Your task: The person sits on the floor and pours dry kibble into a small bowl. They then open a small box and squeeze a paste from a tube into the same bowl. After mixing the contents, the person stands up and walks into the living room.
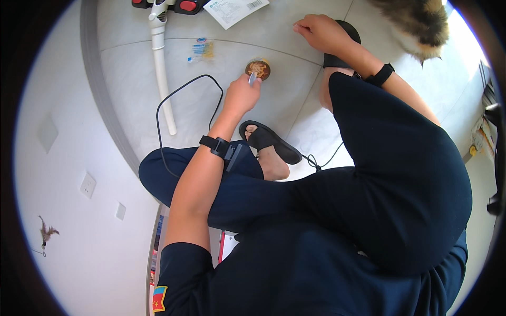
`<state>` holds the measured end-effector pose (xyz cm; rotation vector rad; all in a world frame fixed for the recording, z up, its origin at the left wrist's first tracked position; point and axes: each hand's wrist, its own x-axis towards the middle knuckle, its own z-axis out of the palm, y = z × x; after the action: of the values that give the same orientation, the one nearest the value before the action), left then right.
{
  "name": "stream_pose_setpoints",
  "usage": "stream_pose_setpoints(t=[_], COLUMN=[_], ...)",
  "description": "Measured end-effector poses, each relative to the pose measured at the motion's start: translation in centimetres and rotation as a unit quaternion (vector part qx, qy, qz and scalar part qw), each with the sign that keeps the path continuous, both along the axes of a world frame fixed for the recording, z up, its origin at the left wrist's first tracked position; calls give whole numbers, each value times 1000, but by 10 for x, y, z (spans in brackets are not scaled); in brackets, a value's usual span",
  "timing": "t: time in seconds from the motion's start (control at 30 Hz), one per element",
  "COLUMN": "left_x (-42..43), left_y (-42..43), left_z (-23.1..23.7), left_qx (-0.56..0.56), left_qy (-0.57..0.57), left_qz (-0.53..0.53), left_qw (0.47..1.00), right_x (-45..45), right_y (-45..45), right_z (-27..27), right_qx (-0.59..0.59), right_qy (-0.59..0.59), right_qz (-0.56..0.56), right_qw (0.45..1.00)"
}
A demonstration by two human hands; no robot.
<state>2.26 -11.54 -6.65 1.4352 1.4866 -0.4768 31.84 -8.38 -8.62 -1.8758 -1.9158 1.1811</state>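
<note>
My left hand grips the handle of a metal utensil, probably a spoon. Its far end goes into a small open can standing on the floor. Pale shredded food in brown liquid fills the can. My right hand hovers farther off to the right, above a black slipper on my foot. Its fingers are curled in with the tips together, and nothing shows between them. A long-haired brown, black and white cat is on the floor beyond my right forearm, partly cut off by the picture's edge.
A clear plastic wrapper and a white printed packet lie on the tiled floor. A white tube with a red and black fitting lies to the left. A black cable loops nearby. The white wall rises at left.
</note>
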Motion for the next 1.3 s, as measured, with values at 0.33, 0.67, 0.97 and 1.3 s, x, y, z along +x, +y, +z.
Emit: stream_pose_setpoints(t=[0.33, 0.67, 0.97, 1.3], left_x=[-2, 1, 3, 4], left_y=[-3, 2, 6, 6], left_z=[-5, 6, 15, 15], left_qx=[-2, -100, -194, -206], left_qy=[-17, -14, -60, -50], left_qz=[50, 164, 277, 307], left_qw=[999, 981, 939, 928], right_x=[3, 2, 3, 1], right_y=[-3, -6, -5, -4], right_z=[4, 2, 4, 0], right_qx=[-10, -13, -13, -16], right_qy=[-3, 4, -5, -4], right_qz=[-7, -19, -8, -8], right_qw=[1000, 1000, 1000, 1000])
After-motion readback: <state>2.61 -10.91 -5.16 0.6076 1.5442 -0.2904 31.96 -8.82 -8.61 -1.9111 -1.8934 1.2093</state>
